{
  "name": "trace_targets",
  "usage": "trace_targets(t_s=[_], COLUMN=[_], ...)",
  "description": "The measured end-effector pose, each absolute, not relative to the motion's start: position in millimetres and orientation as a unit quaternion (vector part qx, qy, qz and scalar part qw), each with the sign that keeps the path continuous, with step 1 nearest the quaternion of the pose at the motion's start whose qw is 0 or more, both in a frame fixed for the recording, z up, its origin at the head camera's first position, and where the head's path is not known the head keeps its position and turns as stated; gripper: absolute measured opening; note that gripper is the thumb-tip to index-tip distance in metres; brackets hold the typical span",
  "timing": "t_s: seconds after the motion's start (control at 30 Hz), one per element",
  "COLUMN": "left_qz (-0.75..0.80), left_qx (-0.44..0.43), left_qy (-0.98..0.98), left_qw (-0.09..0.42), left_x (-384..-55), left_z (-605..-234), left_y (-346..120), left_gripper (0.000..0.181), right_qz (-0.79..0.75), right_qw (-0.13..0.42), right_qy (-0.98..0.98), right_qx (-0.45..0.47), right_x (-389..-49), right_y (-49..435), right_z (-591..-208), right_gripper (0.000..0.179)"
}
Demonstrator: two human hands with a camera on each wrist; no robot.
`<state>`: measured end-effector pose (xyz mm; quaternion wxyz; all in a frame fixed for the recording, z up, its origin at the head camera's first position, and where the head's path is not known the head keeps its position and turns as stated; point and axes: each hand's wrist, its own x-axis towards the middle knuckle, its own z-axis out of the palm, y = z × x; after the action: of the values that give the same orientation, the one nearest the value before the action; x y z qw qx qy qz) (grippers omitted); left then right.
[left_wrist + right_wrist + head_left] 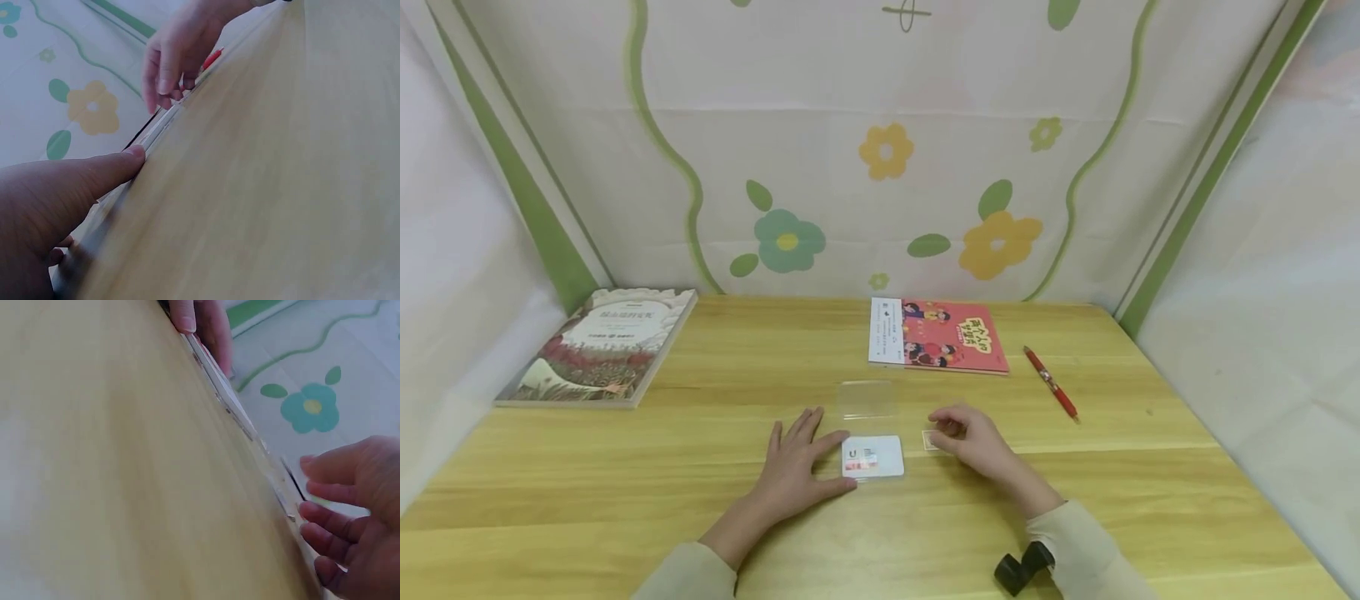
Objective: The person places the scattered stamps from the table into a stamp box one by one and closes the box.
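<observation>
A flat clear plastic case lies on the table with its lid folded back. Inside its base sits a white card with small print and a reddish patch at left. My left hand holds the case at its left end, thumb at the near edge and index finger at the far edge, other fingers spread. To the right of the case, my right hand hovers over a small white bordered square, partly hidden by the fingers. Those fingers are loosely bent, with nothing visible between them in the right wrist view.
A pink picture book lies beyond the case, with a red pen to its right. Another book lies at the far left. A black device is by the right cuff. Fabric walls with printed flowers enclose the wooden table.
</observation>
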<state>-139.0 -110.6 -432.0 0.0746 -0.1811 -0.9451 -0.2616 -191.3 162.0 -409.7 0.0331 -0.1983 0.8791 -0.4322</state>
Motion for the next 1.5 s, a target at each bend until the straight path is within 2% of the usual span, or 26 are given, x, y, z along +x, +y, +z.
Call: trace_targets(t_s=[0.53,1.03,1.5], left_qz=[-0.262,-0.262,-0.264], left_qx=[-0.179,-0.179,-0.176], left_qy=[-0.946,-0.946,-0.946], left_qw=[0.069,0.068,0.063], left_x=[-139,-139,-139], left_z=[-431,-430,-429], left_y=[-110,-110,-109], left_gripper=[0.066,0.066,0.065], right_qz=[-0.356,-0.355,-0.372], right_qw=[0.027,0.016,0.013], right_qy=[0.909,0.902,0.894], right_qx=[-0.216,-0.244,-0.250], right_x=[-193,-190,-189], right_y=[166,162,161], right_z=[-423,-422,-421], right_gripper=[0.011,0.019,0.018])
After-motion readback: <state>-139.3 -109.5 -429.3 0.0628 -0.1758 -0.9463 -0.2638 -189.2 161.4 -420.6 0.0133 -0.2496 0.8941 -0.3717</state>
